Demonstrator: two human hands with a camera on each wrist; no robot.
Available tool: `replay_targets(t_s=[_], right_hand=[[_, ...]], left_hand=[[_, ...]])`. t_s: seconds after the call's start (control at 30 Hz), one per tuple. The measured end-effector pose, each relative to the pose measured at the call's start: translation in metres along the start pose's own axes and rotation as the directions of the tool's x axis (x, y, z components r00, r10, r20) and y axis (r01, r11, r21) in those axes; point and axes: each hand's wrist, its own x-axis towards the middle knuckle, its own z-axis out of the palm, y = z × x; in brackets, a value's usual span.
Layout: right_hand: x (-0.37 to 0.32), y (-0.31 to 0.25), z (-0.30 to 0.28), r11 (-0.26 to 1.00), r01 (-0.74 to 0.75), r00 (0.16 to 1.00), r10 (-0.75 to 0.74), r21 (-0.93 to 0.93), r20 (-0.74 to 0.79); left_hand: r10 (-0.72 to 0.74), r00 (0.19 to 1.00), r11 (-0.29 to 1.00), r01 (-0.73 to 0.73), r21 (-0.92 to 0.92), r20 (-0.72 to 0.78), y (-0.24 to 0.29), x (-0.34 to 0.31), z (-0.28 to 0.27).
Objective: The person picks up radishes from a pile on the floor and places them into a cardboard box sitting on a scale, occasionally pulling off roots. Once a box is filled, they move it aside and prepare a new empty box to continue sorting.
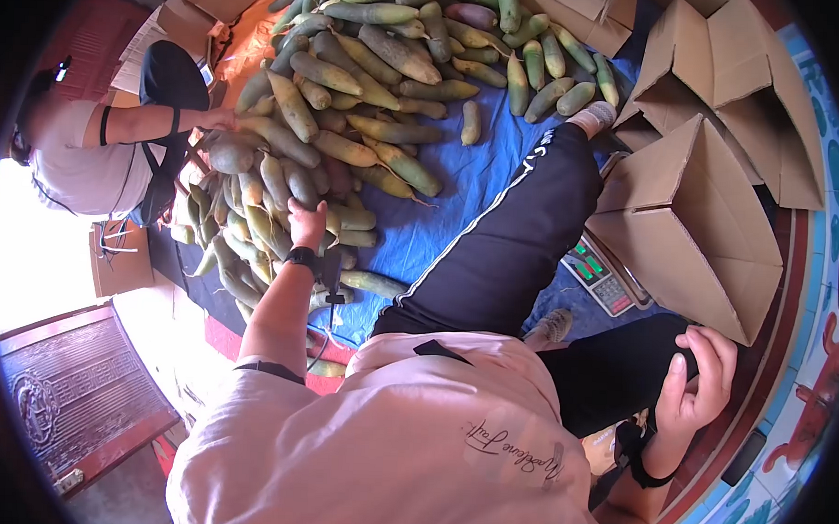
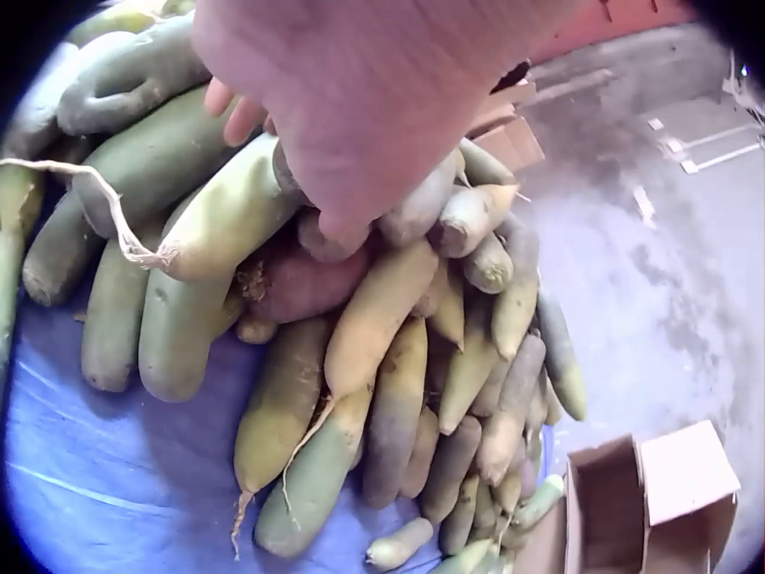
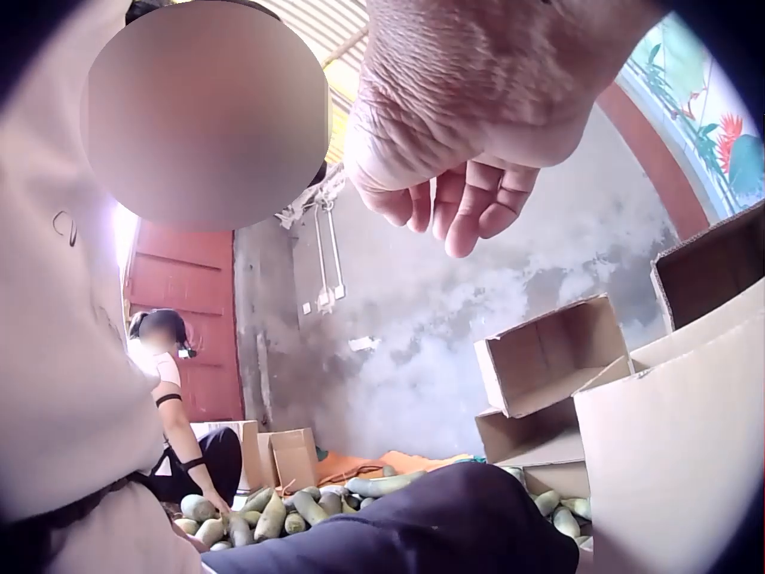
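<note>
Long green radishes (image 1: 352,75) lie in a large pile on a blue sheet. At the pile's near side my left hand (image 1: 307,223) grips a green radish (image 1: 300,186) from above. The left wrist view has this hand (image 2: 371,108) over the pile, thumb and fingers on either side of a radish (image 2: 233,215); the palm hides part of the grip. A reddish radish (image 2: 311,281) lies just below. My right hand (image 1: 702,378) is raised beside my knee, fingers loosely bent and holding nothing; the right wrist view shows the same hand (image 3: 478,120) hanging in the air.
Blue sheet (image 1: 449,217) lies under the pile. A digital scale (image 1: 599,277) stands between my legs, beside open cardboard boxes (image 1: 684,225). Another person (image 1: 100,154) sits across the pile at the left, one hand on it. A carved wooden piece (image 1: 87,389) stands at the lower left.
</note>
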Motion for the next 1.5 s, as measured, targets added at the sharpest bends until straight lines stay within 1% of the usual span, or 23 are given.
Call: replay_targets(t_s=[0.03, 0.07, 0.13, 0.17, 0.33, 0.4, 0.47, 0.53, 0.57, 0.6, 0.67, 0.87, 0.93, 0.97, 1.03, 1.07, 1.17, 1.2, 1.27, 1.33, 1.37, 1.4, 1.5], right_hand=[[0.000, -0.002, 0.002, 0.999, -0.037, 0.999, 0.037, 0.003, 0.008], [0.000, -0.003, 0.003, 0.997, -0.074, 0.997, 0.074, 0.004, 0.014], [0.001, -0.002, 0.004, 0.998, -0.068, 0.998, 0.068, 0.002, 0.004], [0.001, -0.001, 0.004, 0.998, -0.070, 0.998, 0.070, -0.005, 0.007], [-0.003, 0.003, 0.004, 0.996, -0.081, 0.997, 0.081, -0.029, 0.007], [-0.005, 0.006, 0.005, 0.996, -0.085, 0.996, 0.085, -0.015, 0.004], [-0.006, 0.007, 0.007, 0.994, -0.107, 0.994, 0.107, -0.017, -0.005], [-0.006, 0.008, 0.009, 0.992, -0.126, 0.992, 0.126, -0.015, -0.009], [-0.006, 0.008, 0.011, 0.990, -0.139, 0.990, 0.139, -0.002, 0.009], [-0.005, 0.009, 0.012, 0.988, -0.151, 0.988, 0.151, 0.010, 0.025], [-0.002, 0.010, 0.016, 0.991, -0.133, 0.991, 0.133, 0.009, 0.024], [0.005, 0.007, 0.021, 0.990, -0.128, 0.988, 0.122, 0.058, 0.098], [0.005, 0.007, 0.021, 0.993, -0.110, 0.989, 0.105, 0.046, 0.104], [0.005, 0.007, 0.022, 0.993, -0.106, 0.989, 0.100, 0.047, 0.110], [0.003, 0.006, 0.022, 0.994, -0.104, 0.988, 0.098, 0.040, 0.116], [0.002, 0.006, 0.023, 0.994, -0.103, 0.989, 0.098, 0.039, 0.114], [0.001, 0.003, 0.023, 0.993, -0.114, 0.987, 0.109, 0.033, 0.114], [0.000, 0.002, 0.022, 0.993, -0.115, 0.988, 0.111, 0.029, 0.111], [-0.001, 0.000, 0.020, 0.993, -0.115, 0.988, 0.113, 0.020, 0.103], [-0.001, -0.002, 0.018, 0.995, -0.104, 0.993, 0.104, 0.000, 0.052], [0.000, -0.001, 0.017, 0.995, -0.103, 0.993, 0.103, -0.005, 0.048], [0.001, 0.000, 0.017, 0.997, -0.073, 0.997, 0.074, -0.024, 0.026], [0.002, 0.001, 0.018, 0.996, -0.059, 0.997, 0.062, -0.065, 0.037]], left_hand=[[-0.035, 0.997, 0.990, 0.045, -0.135, 0.071, -0.004, 0.004, 0.003], [-0.030, 0.997, 0.990, 0.040, -0.138, 0.073, -0.007, 0.010, 0.006], [-0.060, 0.997, 0.991, 0.065, -0.117, 0.048, -0.004, 0.017, 0.008], [-0.097, 0.988, 0.992, 0.105, -0.065, 0.117, 0.000, 0.021, 0.002], [-0.100, 0.987, 0.995, 0.099, 0.021, 0.122, -0.001, 0.046, 0.008], [-0.140, 0.972, 0.984, 0.157, -0.080, 0.191, -0.014, 0.064, 0.023], [-0.160, 0.970, 0.978, 0.180, -0.102, 0.180, 0.011, 0.045, -0.005], [-0.149, 0.939, 0.950, 0.223, -0.220, 0.309, 0.021, 0.032, -0.024], [0.166, 0.971, 0.960, -0.120, -0.253, 0.170, 0.001, 0.040, -0.014], [0.168, 0.972, 0.959, -0.122, -0.255, 0.167, -0.013, 0.051, -0.002], [-0.055, 0.950, 0.877, 0.193, -0.440, 0.306, 0.017, 0.018, -0.033], [-0.028, 0.921, 0.708, 0.293, -0.643, 0.389, 0.051, -0.038, -0.077], [-0.025, 0.881, 0.538, 0.411, -0.736, 0.473, 0.064, -0.055, -0.091], [-0.022, 0.882, 0.535, 0.409, -0.739, 0.472, 0.071, -0.063, -0.099], [0.236, 0.839, 0.443, 0.356, -0.823, 0.490, 0.086, -0.079, -0.116], [0.239, 0.839, 0.442, 0.354, -0.824, 0.489, 0.095, -0.087, -0.123], [0.542, 0.681, 0.511, 0.199, -0.836, 0.493, 0.126, -0.109, -0.143], [0.548, 0.679, 0.507, 0.196, -0.839, 0.489, 0.137, -0.118, -0.148], [0.697, 0.544, 0.458, 0.163, -0.874, 0.468, 0.160, -0.140, -0.155], [0.733, 0.425, 0.492, 0.209, -0.845, 0.531, 0.181, -0.167, -0.170], [0.831, 0.238, 0.476, 0.163, -0.864, 0.503, 0.188, -0.171, -0.170], [0.844, 0.175, 0.484, 0.162, -0.860, 0.507, 0.193, -0.180, -0.167], [0.841, -0.115, 0.541, 0.197, -0.818, 0.529, 0.212, -0.206, -0.161]])
